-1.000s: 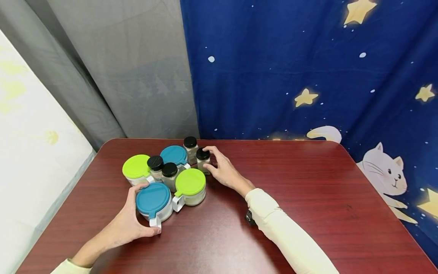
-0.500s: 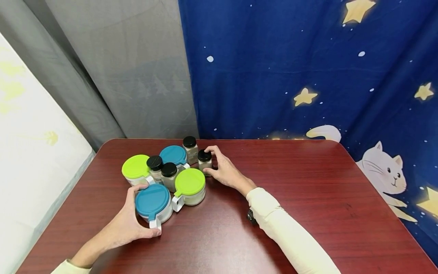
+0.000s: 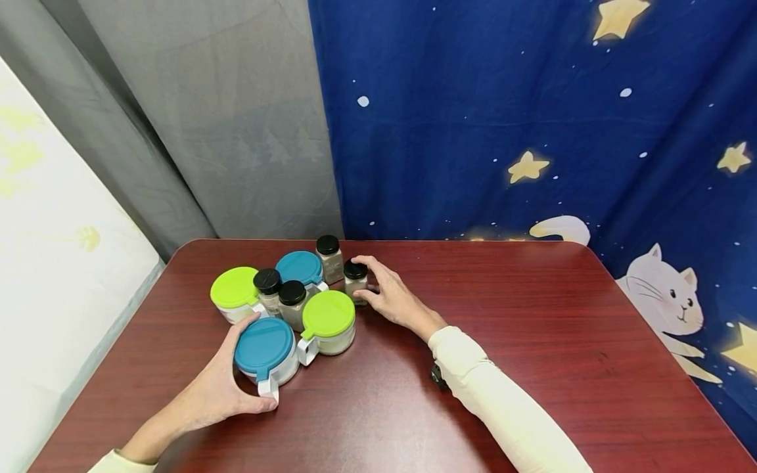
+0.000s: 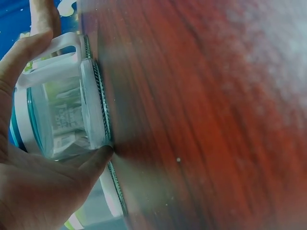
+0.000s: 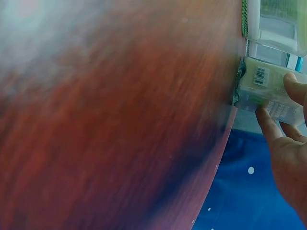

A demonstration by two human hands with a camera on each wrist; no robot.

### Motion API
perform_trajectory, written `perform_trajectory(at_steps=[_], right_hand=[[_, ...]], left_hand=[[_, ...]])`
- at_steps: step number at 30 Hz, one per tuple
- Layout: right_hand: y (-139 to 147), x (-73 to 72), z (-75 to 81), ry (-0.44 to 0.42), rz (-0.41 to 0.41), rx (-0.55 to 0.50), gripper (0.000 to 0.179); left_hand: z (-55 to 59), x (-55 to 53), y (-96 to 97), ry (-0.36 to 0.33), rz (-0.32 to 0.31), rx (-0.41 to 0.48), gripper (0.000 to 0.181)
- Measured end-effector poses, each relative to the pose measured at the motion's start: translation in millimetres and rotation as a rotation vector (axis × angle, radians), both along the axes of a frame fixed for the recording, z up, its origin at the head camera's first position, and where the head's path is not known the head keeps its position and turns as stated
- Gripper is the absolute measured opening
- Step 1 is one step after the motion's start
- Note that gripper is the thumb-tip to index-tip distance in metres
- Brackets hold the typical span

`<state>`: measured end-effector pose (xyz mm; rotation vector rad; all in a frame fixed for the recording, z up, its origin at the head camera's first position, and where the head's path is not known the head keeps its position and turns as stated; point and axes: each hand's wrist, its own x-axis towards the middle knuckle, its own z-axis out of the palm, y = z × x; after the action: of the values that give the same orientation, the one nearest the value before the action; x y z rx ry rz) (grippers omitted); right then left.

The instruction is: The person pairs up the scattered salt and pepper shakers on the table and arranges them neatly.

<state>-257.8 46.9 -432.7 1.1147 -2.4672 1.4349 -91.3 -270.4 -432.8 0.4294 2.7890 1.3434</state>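
Note:
My left hand (image 3: 215, 384) wraps round a clear seasoning jar with a blue lid (image 3: 264, 346), fingers along its far left side and thumb by its white handle (image 3: 269, 389). In the left wrist view the jar (image 4: 62, 115) stands on the table, a fingertip low on its wall. With thumb and fingers, my right hand (image 3: 397, 300) holds a small black-capped spice jar (image 3: 355, 284) upright at the right of the group. The right wrist view shows that spice jar's barcode label (image 5: 261, 75), the thumb on one side and fingers on the other.
Beside them stand two green-lidded jars, one at the left (image 3: 234, 287) and one in front (image 3: 328, 315). Another blue-lidded jar (image 3: 299, 267) and black-capped spice jars (image 3: 292, 293) are packed between and behind. The dark red table (image 3: 532, 315) ends at a blue curtain (image 3: 473, 118).
The spice jar in my right hand has slid slightly right and nearer, opening a small gap from the spice jar behind it. My left hand has barely shifted; its jar stays in place.

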Motion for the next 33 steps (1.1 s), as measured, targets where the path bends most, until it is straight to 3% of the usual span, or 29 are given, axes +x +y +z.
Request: perform_trajectory(at_steps=[16,27,33], right_hand=[[3.3,1.9,-0.8,0.012,0.02,-0.038,0.062],[9.1,2.2,2.9,0.039,-0.009,0.028,0.058],[13.3,3.4,3.4,0.029,-0.005,0.008,0.06]], left_hand=[[-1.9,1.9,3.2,0.035,0.006,-0.008,0.131],[-2.0,-0.3,4.1,0.078,0.029,-0.031,0.128],[-0.5,3.4,4.7,0.074,0.056,-0.049,0.128]])
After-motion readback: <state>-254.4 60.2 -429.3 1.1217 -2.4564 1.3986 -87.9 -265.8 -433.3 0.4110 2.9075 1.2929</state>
